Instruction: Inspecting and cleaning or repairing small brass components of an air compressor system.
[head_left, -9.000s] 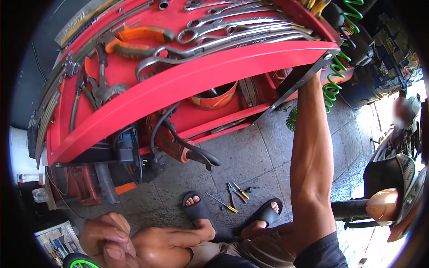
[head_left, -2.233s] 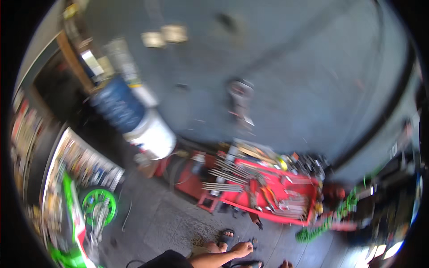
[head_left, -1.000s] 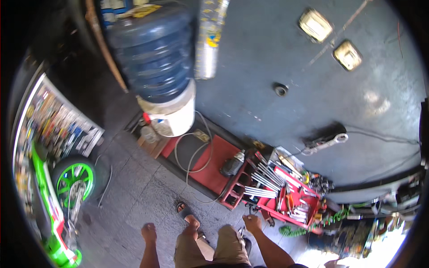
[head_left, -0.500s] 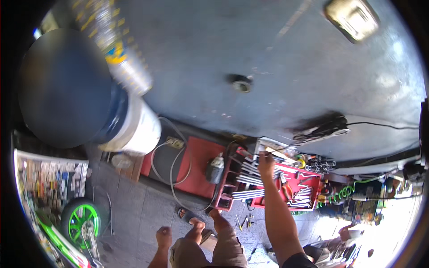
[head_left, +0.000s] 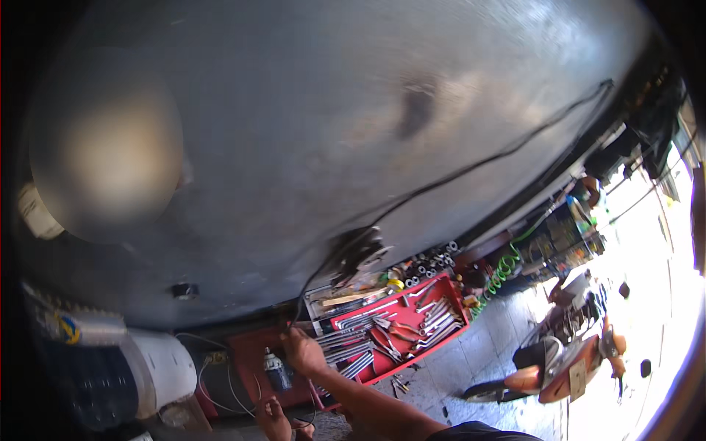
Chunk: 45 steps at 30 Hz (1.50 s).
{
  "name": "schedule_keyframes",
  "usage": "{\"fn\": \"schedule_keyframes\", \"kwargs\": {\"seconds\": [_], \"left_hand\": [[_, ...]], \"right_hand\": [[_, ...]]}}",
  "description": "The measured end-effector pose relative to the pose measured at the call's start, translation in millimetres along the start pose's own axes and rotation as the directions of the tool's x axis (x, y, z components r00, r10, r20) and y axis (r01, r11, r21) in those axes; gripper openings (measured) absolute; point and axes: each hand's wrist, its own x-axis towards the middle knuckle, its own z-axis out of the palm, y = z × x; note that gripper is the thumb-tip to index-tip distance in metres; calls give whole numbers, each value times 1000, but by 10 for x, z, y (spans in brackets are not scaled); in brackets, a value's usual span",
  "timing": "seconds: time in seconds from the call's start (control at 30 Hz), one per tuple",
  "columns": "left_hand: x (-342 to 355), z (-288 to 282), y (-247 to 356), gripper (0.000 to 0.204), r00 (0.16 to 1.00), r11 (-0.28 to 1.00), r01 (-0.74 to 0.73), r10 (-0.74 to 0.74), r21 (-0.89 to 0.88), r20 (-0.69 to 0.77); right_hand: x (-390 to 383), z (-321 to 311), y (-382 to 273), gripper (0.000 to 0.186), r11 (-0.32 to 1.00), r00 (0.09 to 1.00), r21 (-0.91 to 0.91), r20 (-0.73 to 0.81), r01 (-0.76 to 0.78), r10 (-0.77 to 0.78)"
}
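My right hand (head_left: 303, 353) reaches over the left end of a red tool tray (head_left: 382, 374), its fingers drawn together. Whatever they hold, if anything, is too small to make out. Beside that hand stands a dark bottle with a pale top (head_left: 275, 370), on a red surface (head_left: 245, 351). Lower down, my left hand (head_left: 273, 421) is raised with curled fingers, just below the bottle; its contents cannot be made out. Long silver wrenches (head_left: 346, 342) lie side by side in the tray next to my right hand. Orange-handled pliers (head_left: 403, 329) and several smaller spanners (head_left: 437, 321) lie farther right.
Behind the tray, a black cable (head_left: 456, 178) runs along the grey wall (head_left: 294, 147). Sockets (head_left: 430, 269) and a coiled green hose (head_left: 502, 279) sit at the tray's far side. A red motorbike (head_left: 566, 375) stands right. A white container (head_left: 163, 367) lies left.
The view has swung to the right, bringing the motorbike into sight. My right hand has gone from above the wrenches to the tray's left end; my left hand has come up near the bottle.
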Motion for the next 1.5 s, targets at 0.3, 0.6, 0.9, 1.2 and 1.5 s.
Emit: {"fn": "schedule_keyframes", "kwargs": {"seconds": [0.3, 0.6, 0.9, 1.2, 1.5], "left_hand": [[953, 631, 695, 43, 826, 857, -515, 485, 35, 289], [913, 317, 357, 49, 818, 951, -304, 287, -49, 499], [952, 427, 359, 37, 763, 836, -544, 457, 71, 457], [912, 126, 503, 33, 921, 994, -22, 61, -104, 384], [984, 368, 519, 34, 948, 972, -208, 227, -105, 223]], "right_hand": [[-118, -134, -276, 23, 985, 995, -142, 9, -99, 102], [-304, 330, -337, 19, 959, 948, -213, 219, -185, 232], [-391, 150, -315, 49, 1000, 969, 6, 247, 22, -22], [-987, -187, -30, 35, 986, 938, -87, 306, -141, 161], [-1814, -536, 411, 17, 945, 932, -326, 347, 13, 107]]}}
